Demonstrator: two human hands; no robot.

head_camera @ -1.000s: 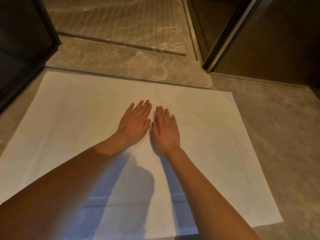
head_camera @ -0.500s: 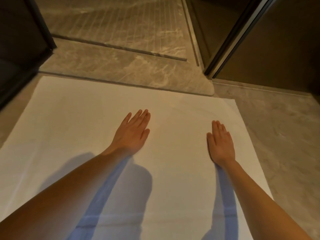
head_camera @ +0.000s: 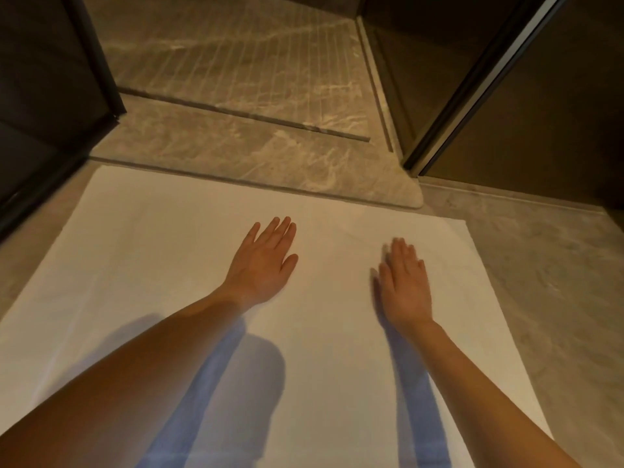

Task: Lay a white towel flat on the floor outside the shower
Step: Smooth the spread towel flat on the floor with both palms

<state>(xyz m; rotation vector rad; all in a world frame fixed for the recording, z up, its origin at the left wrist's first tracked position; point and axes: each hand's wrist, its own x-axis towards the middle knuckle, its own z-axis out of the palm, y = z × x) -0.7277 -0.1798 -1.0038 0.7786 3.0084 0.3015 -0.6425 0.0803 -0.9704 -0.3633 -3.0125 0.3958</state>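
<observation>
— So, where is our white towel?

— It lies spread out on the floor, right in front of the shower step. Its far edge runs along that step. We see the shower floor behind the step, with thin lines cut in it.

— And where are our hands?

— Both are on top of the towel. Our left hand lies near the middle of it. Our right hand lies more to the right side, well apart from the left one. The towel goes on past both hands, to the left, to the right, and back under our arms.

— Are we holding the towel?

— No. Both hands lie flat, palms down, fingers stretched out and close together. We pinch nothing and we grab nothing. The towel is just under our palms.

— Is the right hand sharp in the picture?

— Not quite. Its fingers look a bit blurry.

— Is the towel smooth?

— Mostly. We see faint fold lines, and the far right corner looks doubled over a little. The shadows of our arms fall blue on the cloth near us.

— What else is around us?

— A dark door frame stands on the right of the shower, and a dark panel stands on the left.
</observation>
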